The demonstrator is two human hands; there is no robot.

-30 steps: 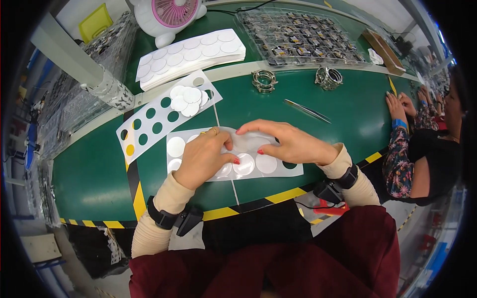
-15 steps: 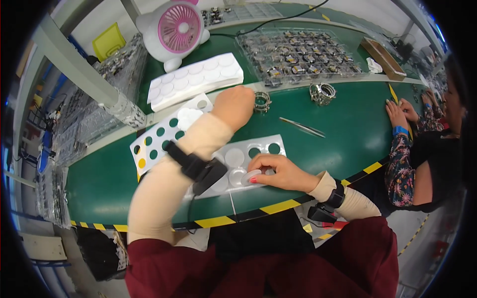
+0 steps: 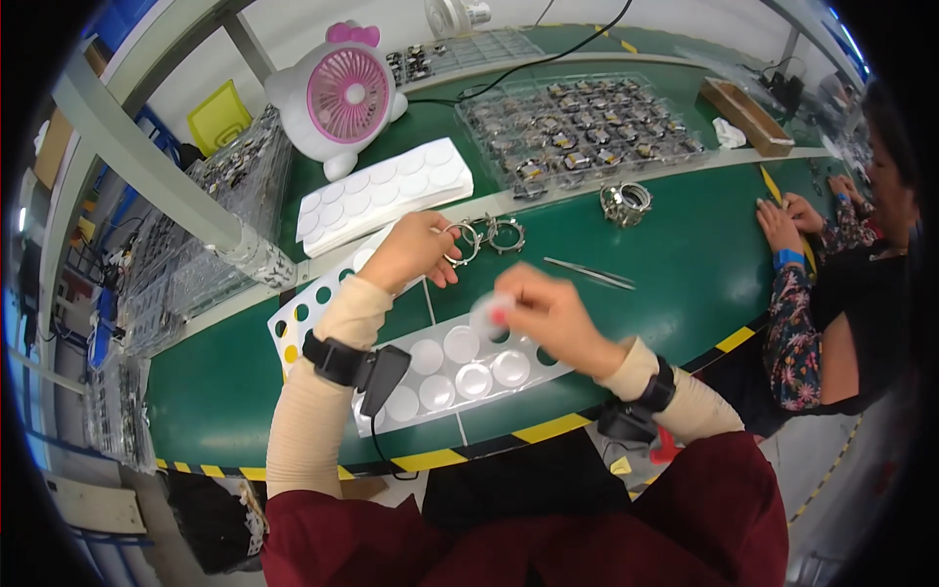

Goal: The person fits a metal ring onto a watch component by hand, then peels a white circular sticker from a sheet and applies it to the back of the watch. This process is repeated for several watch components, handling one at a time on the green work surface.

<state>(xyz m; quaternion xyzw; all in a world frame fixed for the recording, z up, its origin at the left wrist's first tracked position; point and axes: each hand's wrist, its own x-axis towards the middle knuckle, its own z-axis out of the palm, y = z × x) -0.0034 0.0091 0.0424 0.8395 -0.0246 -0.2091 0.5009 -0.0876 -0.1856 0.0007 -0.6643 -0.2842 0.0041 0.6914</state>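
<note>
Where the green matte bench [image 3: 685, 284] carries one white sheet of round clear stickers [image 3: 460, 367], the left hand [image 3: 411, 252] pinches one silver metal ring [image 3: 460, 243] beyond that sheet, a second ring [image 3: 507, 233] beside; the right hand [image 3: 548, 318] grips one clear disc [image 3: 492, 311] above it.

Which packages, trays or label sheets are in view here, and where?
Sticker sheet: white with clear round discs, under both hands.
Punched-out sheet: white with round holes, left of it.
Stack of disc sheets: white, before the pink fan.
Clear parts tray: far centre.
</note>
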